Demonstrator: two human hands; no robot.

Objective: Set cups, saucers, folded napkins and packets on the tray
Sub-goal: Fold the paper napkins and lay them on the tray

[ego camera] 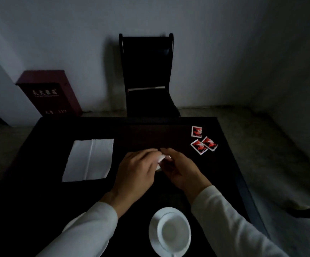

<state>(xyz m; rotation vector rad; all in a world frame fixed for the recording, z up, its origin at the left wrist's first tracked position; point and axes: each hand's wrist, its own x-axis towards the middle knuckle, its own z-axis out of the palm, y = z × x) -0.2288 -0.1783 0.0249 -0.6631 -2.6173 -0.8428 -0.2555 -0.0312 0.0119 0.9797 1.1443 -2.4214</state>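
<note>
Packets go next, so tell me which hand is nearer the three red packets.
Right. The right hand sits just left of the red packets; the left hand is farther left, beyond it. Both pinch a white napkin.

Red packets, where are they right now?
Head view: three red packets lie at the dark table's far right corner, just beyond the right hand.

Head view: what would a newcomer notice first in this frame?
The left hand and right hand meet at the centre of the dark table, pinching a small napkin between them. An open napkin glows white to their left, and three red packets lie at the far right. Near the bottom edge, a white cup sits on its saucer.
</note>
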